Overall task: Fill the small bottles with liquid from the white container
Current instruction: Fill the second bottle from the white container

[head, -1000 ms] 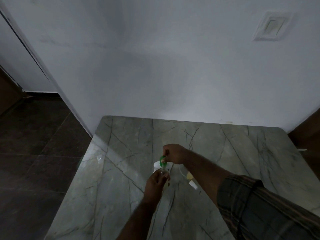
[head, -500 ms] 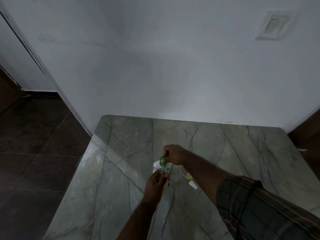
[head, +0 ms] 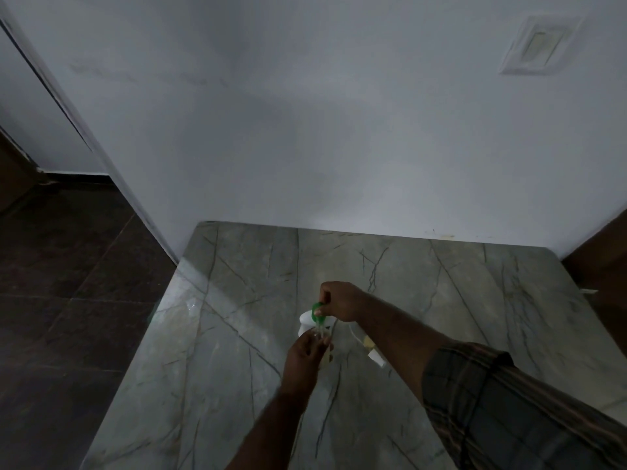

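My right hand (head: 341,301) pinches a green dropper (head: 318,313) and holds it upright, its tip down at the mouth of a small clear bottle (head: 320,334). My left hand (head: 303,356) grips that bottle from below, just above the marble table (head: 237,334). A white container (head: 306,322) stands right behind the bottle, mostly hidden by it and my fingers. Another small bottle (head: 371,351) with yellowish content and a white cap lies on the table under my right forearm.
The table butts against a pale wall (head: 339,147) at the back. Dark tiled floor (head: 68,283) drops off past the table's left edge. A brown wooden panel (head: 604,259) stands at the right corner. A small clear object (head: 191,304) lies near the left edge.
Both hands stay almost still over the bottle; only the view has shifted slightly.
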`<action>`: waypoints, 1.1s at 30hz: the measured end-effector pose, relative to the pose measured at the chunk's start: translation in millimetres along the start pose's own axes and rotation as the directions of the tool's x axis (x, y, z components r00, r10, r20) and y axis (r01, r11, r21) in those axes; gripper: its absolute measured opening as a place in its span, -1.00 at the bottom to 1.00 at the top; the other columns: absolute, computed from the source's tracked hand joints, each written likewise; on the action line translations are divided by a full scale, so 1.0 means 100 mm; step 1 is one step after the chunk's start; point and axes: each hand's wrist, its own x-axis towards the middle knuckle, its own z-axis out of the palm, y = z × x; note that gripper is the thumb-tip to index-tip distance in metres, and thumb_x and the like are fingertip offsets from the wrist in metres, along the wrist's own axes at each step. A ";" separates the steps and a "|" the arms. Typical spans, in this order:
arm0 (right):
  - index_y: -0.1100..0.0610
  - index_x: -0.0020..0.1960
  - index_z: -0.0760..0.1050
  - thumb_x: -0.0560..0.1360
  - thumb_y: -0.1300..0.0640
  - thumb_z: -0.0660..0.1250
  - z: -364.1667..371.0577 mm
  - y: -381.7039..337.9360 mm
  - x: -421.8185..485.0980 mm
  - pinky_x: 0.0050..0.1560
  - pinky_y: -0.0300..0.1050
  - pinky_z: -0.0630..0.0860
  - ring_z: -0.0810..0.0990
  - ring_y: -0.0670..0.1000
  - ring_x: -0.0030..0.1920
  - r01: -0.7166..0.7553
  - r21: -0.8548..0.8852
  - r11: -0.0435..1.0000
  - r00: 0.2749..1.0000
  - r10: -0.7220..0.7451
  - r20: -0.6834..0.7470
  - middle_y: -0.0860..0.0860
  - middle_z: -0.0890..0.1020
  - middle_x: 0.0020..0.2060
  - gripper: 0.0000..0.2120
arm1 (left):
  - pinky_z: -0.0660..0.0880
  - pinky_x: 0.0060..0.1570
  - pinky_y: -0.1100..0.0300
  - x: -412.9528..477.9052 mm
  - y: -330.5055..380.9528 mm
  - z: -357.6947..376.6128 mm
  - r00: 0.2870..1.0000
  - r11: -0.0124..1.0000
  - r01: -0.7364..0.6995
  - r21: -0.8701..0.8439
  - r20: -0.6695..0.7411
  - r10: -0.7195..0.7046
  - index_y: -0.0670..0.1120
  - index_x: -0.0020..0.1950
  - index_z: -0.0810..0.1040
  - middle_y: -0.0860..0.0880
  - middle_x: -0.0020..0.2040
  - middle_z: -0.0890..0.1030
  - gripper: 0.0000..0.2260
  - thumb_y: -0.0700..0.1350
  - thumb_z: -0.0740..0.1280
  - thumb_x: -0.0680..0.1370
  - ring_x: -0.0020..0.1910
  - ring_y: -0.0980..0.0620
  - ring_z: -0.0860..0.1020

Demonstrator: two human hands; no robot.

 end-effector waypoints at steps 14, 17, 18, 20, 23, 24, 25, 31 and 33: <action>0.21 0.04 0.51 0.46 0.04 0.45 0.01 0.00 -0.01 -0.10 -0.12 0.35 0.47 0.00 -0.10 -0.009 0.005 1.000 1.000 0.009 0.001 0.10 0.58 -0.06 -0.71 | 0.65 0.05 0.06 0.00 0.02 -0.02 1.000 1.000 -0.003 0.028 0.012 0.003 -0.03 0.10 0.66 -0.06 -0.03 0.72 -0.82 0.02 0.37 0.59 -0.01 -0.02 0.69; 0.20 0.04 0.51 0.46 0.04 0.45 0.04 0.01 -0.01 -0.11 -0.13 0.34 0.46 -0.02 -0.11 -0.008 0.014 1.000 1.000 0.008 -0.009 0.04 0.52 -0.11 -0.72 | 0.65 0.08 0.06 -0.01 0.00 -0.01 1.000 1.000 0.005 0.022 0.016 -0.005 -0.01 0.15 0.65 -0.03 0.02 0.73 -0.82 0.00 0.36 0.60 0.05 -0.02 0.69; 0.20 0.04 0.52 0.45 0.04 0.45 0.02 0.01 -0.01 -0.11 -0.14 0.33 0.46 -0.02 -0.10 -0.006 0.016 1.000 1.000 0.007 -0.014 0.06 0.54 -0.10 -0.71 | 0.65 0.08 0.07 -0.01 0.02 -0.01 1.000 1.000 0.005 0.018 0.013 -0.005 -0.02 0.15 0.66 -0.03 0.02 0.73 -0.82 0.00 0.37 0.60 0.06 -0.03 0.69; 0.21 0.05 0.53 0.45 0.03 0.46 -0.03 -0.02 0.00 -0.11 -0.15 0.32 0.46 -0.03 -0.10 0.004 0.001 1.000 1.000 -0.004 -0.018 0.10 0.59 -0.03 -0.70 | 0.64 0.08 0.03 -0.01 0.06 0.00 1.000 1.000 -0.010 0.013 0.013 0.010 -0.03 0.13 0.66 -0.07 0.02 0.72 -0.82 0.00 0.38 0.59 0.06 -0.07 0.69; 0.21 0.05 0.53 0.45 0.03 0.46 -0.08 -0.05 0.00 -0.11 -0.16 0.32 0.46 -0.03 -0.10 0.012 -0.020 1.000 1.000 -0.013 -0.007 0.09 0.58 -0.04 -0.69 | 0.65 0.06 0.05 -0.02 0.10 0.01 1.000 0.999 -0.021 0.024 0.017 0.020 -0.03 0.11 0.67 -0.10 0.01 0.72 -0.77 0.06 0.39 0.56 0.04 -0.07 0.69; 0.21 0.05 0.53 0.45 0.03 0.46 -0.08 -0.04 0.00 -0.10 -0.15 0.33 0.46 -0.03 -0.10 0.008 -0.014 1.000 1.000 -0.008 -0.007 0.10 0.58 -0.03 -0.70 | 0.65 0.05 0.07 -0.03 0.10 0.01 1.000 1.000 -0.019 0.023 0.016 0.018 -0.03 0.11 0.66 -0.09 0.02 0.72 -0.78 0.06 0.39 0.56 0.04 -0.06 0.69; 0.20 0.03 0.53 0.45 0.03 0.46 -0.06 -0.04 -0.01 -0.10 -0.14 0.34 0.47 -0.02 -0.10 0.005 -0.011 1.000 1.000 -0.005 -0.010 0.10 0.58 -0.04 -0.71 | 0.64 0.03 0.10 -0.03 0.10 0.00 1.000 1.000 -0.015 0.018 0.015 0.015 -0.02 0.12 0.66 -0.08 0.02 0.72 -0.79 0.05 0.39 0.57 0.05 -0.06 0.69; 0.18 0.00 0.51 0.45 0.03 0.45 0.03 -0.02 -0.04 -0.11 -0.12 0.35 0.46 -0.02 -0.11 -0.001 -0.007 1.000 1.000 0.001 -0.015 -0.01 0.49 -0.14 -0.74 | 0.65 0.10 0.01 -0.04 0.02 -0.01 1.000 1.000 0.014 0.012 0.011 -0.014 -0.05 0.15 0.66 -0.09 0.03 0.72 -0.80 0.00 0.38 0.59 0.06 -0.09 0.69; 0.19 0.02 0.52 0.45 0.02 0.45 0.03 -0.02 -0.04 -0.11 -0.12 0.35 0.46 -0.02 -0.11 -0.008 -0.008 1.000 1.000 0.008 -0.014 -0.01 0.49 -0.14 -0.72 | 0.65 0.13 -0.01 -0.05 0.03 -0.01 1.000 1.000 0.018 0.014 0.011 -0.018 -0.05 0.19 0.64 -0.09 0.05 0.72 -0.78 -0.01 0.38 0.60 0.08 -0.07 0.69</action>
